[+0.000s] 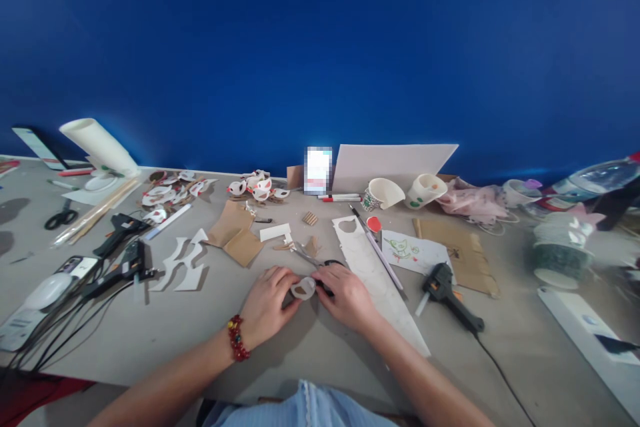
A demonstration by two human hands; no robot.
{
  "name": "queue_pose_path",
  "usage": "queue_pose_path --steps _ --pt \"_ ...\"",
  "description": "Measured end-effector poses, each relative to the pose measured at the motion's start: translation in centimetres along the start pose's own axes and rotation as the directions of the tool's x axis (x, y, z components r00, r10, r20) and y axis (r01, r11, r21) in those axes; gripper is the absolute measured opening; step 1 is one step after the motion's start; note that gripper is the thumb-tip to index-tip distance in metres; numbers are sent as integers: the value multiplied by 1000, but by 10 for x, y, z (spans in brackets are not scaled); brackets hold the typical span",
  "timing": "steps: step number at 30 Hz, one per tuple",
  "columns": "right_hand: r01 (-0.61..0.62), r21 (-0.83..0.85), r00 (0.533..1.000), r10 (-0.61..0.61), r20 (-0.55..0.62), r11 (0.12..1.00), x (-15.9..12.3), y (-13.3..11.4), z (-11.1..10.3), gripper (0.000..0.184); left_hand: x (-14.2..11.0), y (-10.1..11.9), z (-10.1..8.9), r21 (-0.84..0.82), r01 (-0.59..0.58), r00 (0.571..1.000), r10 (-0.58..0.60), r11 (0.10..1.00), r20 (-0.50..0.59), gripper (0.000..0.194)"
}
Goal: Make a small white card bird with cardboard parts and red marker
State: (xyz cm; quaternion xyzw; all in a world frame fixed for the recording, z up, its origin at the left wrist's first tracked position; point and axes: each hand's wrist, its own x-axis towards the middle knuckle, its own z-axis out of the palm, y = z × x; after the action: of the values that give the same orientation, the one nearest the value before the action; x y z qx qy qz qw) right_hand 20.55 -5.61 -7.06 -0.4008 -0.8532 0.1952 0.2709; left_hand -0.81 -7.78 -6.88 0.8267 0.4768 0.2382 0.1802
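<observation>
Just in front of me, both hands meet at a small whitish ring-shaped paper piece (pixel 303 289). My left hand (pixel 270 300), with a red beaded bracelet at the wrist, pinches its left side between thumb and fingers. The fingers of my right hand (pixel 346 295) are closed at its right edge. Scissors (pixel 306 255) with black handles lie by the right fingers, blades pointing away to the left; the hand partly covers the handles, and whether it grips them is unclear. Small paper scraps (pixel 286 240) and a brown cardboard piece (pixel 240 233) lie beyond.
Black glue guns sit at left (pixel 117 267) and right (pixel 447 297), with trailing cables. A white cardboard strip (pixel 370 273) runs beside my right arm. White bird-like cutouts (pixel 260 187), a lit phone (pixel 318 170) and cut paper cups (pixel 383 193) stand along the blue wall (pixel 320 53).
</observation>
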Motion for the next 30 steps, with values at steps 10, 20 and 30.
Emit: queue_pose_path --steps 10,20,30 --pt "-54 209 995 69 -66 976 2 -6 -6 25 1 -3 -5 -177 -23 1000 25 984 9 35" --pt "-94 450 968 187 -168 888 -4 -9 -4 24 1 -12 2 -929 324 945 -111 178 309 34" --pt "-130 476 975 200 -98 870 -3 -10 -4 18 3 -14 3 -928 371 911 -179 -31 370 35"
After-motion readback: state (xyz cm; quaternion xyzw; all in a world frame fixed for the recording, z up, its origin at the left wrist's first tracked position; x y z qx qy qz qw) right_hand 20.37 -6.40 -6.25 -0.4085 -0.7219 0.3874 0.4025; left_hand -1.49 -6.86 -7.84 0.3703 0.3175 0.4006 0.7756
